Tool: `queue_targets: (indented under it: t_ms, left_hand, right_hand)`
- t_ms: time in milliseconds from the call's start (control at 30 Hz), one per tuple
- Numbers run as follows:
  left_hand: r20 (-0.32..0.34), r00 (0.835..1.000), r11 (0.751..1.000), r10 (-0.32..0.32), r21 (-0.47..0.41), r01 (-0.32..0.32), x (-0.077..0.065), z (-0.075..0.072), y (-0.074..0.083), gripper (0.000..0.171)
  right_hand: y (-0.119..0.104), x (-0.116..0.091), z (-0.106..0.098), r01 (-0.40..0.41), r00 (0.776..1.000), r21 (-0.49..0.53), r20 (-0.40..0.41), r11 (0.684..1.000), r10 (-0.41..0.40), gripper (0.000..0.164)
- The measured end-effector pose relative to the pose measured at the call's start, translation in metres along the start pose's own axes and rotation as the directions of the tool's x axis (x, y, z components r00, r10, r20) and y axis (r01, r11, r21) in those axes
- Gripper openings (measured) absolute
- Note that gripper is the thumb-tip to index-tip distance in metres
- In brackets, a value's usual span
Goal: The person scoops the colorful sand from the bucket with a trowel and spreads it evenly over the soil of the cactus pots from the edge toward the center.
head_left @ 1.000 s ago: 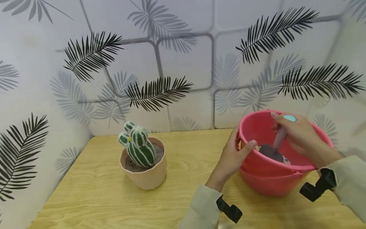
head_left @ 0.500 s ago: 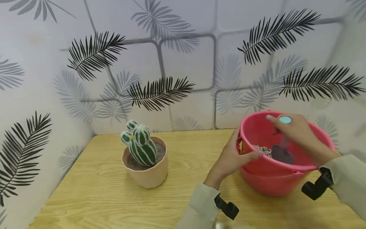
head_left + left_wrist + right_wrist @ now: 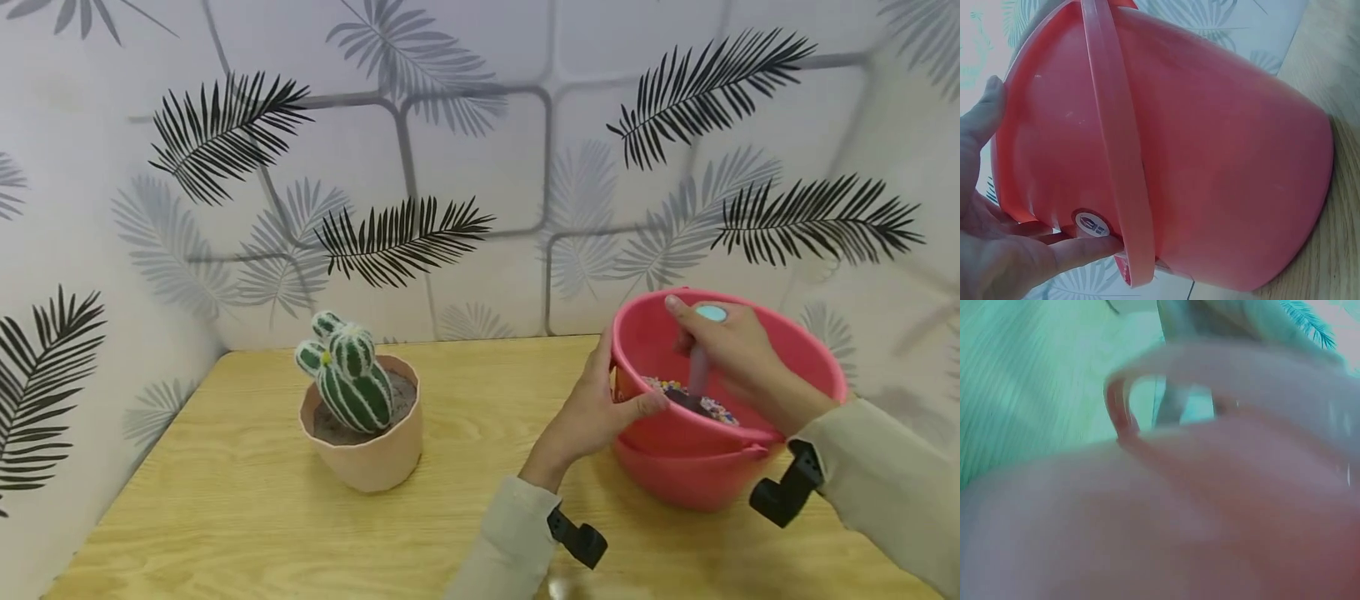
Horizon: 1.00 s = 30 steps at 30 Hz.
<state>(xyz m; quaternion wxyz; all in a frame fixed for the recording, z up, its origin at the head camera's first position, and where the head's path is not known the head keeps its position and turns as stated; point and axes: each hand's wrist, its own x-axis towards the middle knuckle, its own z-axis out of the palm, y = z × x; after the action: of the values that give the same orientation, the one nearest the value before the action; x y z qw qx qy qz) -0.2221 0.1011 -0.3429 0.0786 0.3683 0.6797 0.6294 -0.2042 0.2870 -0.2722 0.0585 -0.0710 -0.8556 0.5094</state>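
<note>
One pink bucket stands on the worktop near its back edge. My left hand pinches the bucket's rim between thumb and fingers. My right hand grips a shovel by its handle, blade among coloured bits inside the bucket. One cactus in a pot stands near the back left corner.

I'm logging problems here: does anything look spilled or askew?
The cactus leans left in the head view, not upright in its pot, though it may be made so. The colourful bits visible lie inside the pink bucket; none show on the table.
</note>
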Motion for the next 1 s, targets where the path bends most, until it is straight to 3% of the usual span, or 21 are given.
queue_targets:
  t_ms: [67,167,200,267,333,400,633,800,900,1000]
  left_hand:
    - [-0.001,1.0,1.0,0.014,-0.004,-0.014,0.001,-0.002,0.001,0.09]
    - [-0.003,1.0,1.0,0.02,-0.017,-0.02,0.002,-0.003,0.001,0.09]
    - [-0.002,1.0,1.0,0.018,-0.019,-0.018,0.002,-0.003,0.001,0.09]
    - [0.002,1.0,1.0,0.007,-0.023,-0.007,0.001,-0.002,0.001,0.091]
    - [0.007,1.0,1.0,0.006,-0.026,-0.006,0.001,-0.003,0.0,0.091]
    - [0.008,1.0,1.0,0.01,-0.026,-0.009,0.001,-0.003,0.0,0.09]
    - [-0.01,0.999,0.998,0.051,-0.026,-0.051,0.004,-0.008,-0.001,0.093]
    - [-0.016,1.0,0.999,0.018,-0.029,-0.018,0.003,-0.006,-0.001,0.09]
    - [-0.019,1.0,1.0,-0.019,-0.025,0.019,0.001,-0.004,-0.001,0.089]
    - [-0.023,0.999,0.999,-0.042,-0.02,0.041,-0.001,-0.004,-0.002,0.089]
  right_hand:
    - [-0.004,0.0,0.004,0.0,1.0,0.036,-0.014,0.999,0.0,0.045]
    - [-0.005,-0.001,0.005,-0.028,0.999,0.262,-0.027,0.965,0.036,0.042]
    - [-0.005,-0.002,0.004,-0.036,0.999,0.359,-0.022,0.933,0.047,0.041]
    - [-0.004,-0.002,0.002,-0.056,0.997,0.552,-0.007,0.832,0.072,0.039]
    - [-0.002,-0.003,-0.001,-0.076,0.996,0.664,0.018,0.743,0.086,0.036]
    - [-0.003,-0.001,-0.003,-0.096,0.995,0.692,0.04,0.716,0.095,0.033]
    - [-0.009,0.008,-0.002,-0.135,0.99,0.626,0.113,0.768,0.082,0.021]
    - [-0.007,0.008,-0.003,-0.111,0.986,0.605,0.166,0.788,0.011,0.027]
    - [-0.004,0.005,-0.003,-0.107,0.985,0.607,0.171,0.788,0.002,0.032]
    - [-0.002,0.003,-0.001,-0.112,0.987,0.641,0.161,0.76,0.009,0.033]
